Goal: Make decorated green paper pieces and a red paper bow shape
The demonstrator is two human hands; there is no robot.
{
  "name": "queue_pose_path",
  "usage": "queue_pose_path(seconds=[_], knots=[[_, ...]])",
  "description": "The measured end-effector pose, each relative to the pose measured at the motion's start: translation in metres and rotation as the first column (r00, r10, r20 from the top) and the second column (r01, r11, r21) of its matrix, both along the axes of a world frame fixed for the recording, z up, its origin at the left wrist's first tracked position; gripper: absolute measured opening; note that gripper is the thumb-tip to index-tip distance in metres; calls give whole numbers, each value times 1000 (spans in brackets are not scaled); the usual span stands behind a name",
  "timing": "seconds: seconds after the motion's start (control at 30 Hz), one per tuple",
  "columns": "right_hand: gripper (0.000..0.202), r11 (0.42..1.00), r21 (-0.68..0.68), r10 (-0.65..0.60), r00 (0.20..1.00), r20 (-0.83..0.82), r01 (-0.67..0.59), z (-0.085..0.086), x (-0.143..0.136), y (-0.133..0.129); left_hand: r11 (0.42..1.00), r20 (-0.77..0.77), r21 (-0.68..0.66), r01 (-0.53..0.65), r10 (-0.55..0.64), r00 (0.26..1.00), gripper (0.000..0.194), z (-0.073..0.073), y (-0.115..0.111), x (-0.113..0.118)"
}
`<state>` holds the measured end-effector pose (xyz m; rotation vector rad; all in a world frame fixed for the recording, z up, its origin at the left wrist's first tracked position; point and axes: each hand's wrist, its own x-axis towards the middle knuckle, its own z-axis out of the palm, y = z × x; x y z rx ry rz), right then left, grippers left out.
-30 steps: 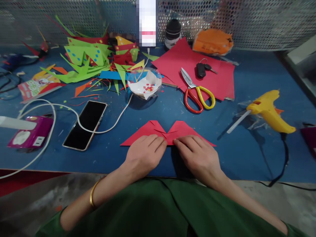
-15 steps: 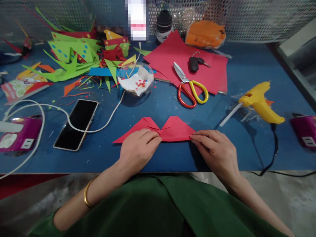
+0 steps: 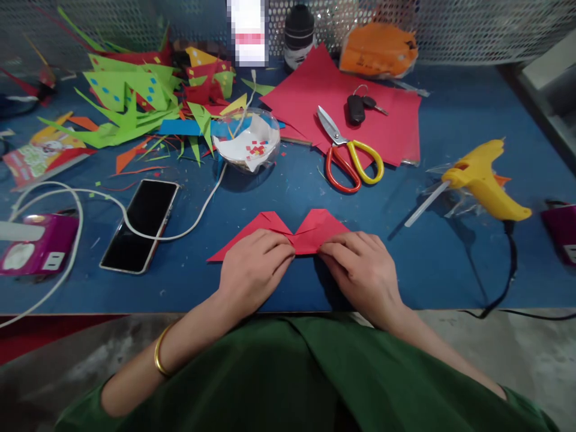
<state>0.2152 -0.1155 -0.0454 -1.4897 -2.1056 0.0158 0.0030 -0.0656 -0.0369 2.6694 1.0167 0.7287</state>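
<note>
A folded red paper (image 3: 310,231) lies on the blue table near its front edge, with two raised peaks and a notch between them. My left hand (image 3: 256,264) is closed on its lower edge just left of the notch, fingertips pressed together. To the right of the notch, my right hand (image 3: 362,264) pinches the same lower edge and covers the paper's right end. Scissors (image 3: 342,150) with one red and one yellow handle lie beyond the paper, partly over a stack of red paper sheets (image 3: 396,138).
A yellow glue gun (image 3: 486,180) lies at right with its black cord. At left are a phone (image 3: 141,225), a white cable (image 3: 198,222) and a purple socket box (image 3: 42,246). Behind stand a clear bowl (image 3: 229,150) of paper bits and green paper cut-outs (image 3: 135,90).
My right hand has slid left along the paper's lower edge, from near its right end toward the notch. My left hand stays in place. The view has shifted slightly.
</note>
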Motion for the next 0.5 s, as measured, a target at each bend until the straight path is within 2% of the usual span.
queue_pose_path(seconds=[0.17,0.3,0.5], knots=[[11,993,-113,-45,995,-86,35,0,-1,0,993,82,-110,-41,50,995,10,-3,0,1],[14,980,-194,-76,990,-120,52,2,-1,2,983,89,-167,-83,99,991,10,-3,0,2],[13,966,-233,-134,986,-95,109,6,-2,3,964,84,-241,-113,137,987,11,-1,0,4]])
